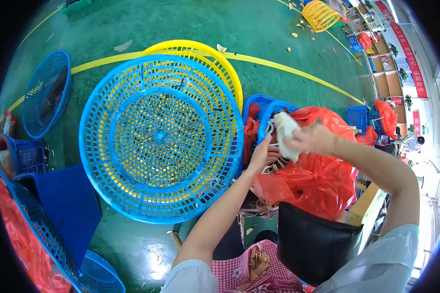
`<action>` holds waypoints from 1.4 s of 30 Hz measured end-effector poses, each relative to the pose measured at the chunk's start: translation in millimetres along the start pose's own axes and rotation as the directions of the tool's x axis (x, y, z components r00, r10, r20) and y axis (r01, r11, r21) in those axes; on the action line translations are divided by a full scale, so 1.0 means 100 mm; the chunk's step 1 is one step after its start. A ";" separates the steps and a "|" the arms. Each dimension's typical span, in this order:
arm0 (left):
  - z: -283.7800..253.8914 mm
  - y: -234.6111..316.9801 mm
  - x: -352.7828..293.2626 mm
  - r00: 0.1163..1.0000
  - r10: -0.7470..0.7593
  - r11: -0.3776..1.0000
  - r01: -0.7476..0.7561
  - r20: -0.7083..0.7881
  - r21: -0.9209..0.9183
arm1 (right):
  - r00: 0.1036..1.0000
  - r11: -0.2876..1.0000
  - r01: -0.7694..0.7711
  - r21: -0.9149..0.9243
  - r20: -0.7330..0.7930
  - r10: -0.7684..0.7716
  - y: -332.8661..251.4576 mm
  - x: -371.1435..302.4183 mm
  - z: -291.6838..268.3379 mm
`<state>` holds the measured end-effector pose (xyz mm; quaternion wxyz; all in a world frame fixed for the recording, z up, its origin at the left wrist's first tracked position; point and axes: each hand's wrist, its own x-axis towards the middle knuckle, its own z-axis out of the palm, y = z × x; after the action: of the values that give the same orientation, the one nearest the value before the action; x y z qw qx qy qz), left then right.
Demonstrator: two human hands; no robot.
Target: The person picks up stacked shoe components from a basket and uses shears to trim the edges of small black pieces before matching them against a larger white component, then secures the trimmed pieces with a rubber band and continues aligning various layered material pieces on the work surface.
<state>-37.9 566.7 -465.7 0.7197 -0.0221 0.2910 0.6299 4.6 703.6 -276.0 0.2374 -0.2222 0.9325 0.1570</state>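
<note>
My right hand [313,139] is closed on a pale, flat white piece [287,131], whose exact kind I cannot make out. Thin white strips show beside that piece, close to my left hand [262,154]. The left hand's fingers are bent, and what they grip is partly hidden. Both hands are over a blue crate [265,117] lined with a red plastic bag [322,171]. More pale strips lie under and around the left hand.
To the left stands a large round blue basket [94,132], with a yellow basket [234,80] beneath it. Another blue basket [28,117] is farther left, near a blue panel [66,205]. A black chair back [312,244] is close on my right. Shelves [382,84] line the far right.
</note>
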 end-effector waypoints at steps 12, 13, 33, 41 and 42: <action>0.52 0.42 -0.71 0.957 0.136 0.976 -0.085 0.256 -0.200 | 0.969 0.833 -0.152 0.533 -0.088 0.233 -0.46 -0.26 -0.94; 0.65 0.59 -0.87 0.951 0.156 0.963 -0.086 0.267 -0.256 | 0.965 0.831 -0.164 0.531 -0.090 0.248 -0.44 -0.27 -1.10; 2.19 0.37 -3.55 0.473 -0.286 0.774 -0.398 0.833 0.492 | 0.620 -0.206 0.112 0.972 0.094 0.779 -3.50 -1.95 -3.19; 2.91 -0.63 -4.17 0.428 -0.437 0.875 0.000 0.791 0.484 | 0.040 -0.015 0.206 0.978 0.007 0.999 -4.93 -2.40 -3.29; 2.96 -0.78 -4.19 0.407 -0.418 0.889 -0.001 0.812 0.458 | -0.017 0.023 0.157 0.987 -0.020 1.000 -5.10 -2.39 -3.29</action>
<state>133.8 293.8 -59.0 0.8255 0.4207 -0.0219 0.3756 319.7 219.3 26.6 -0.3551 0.3638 0.7440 -0.4335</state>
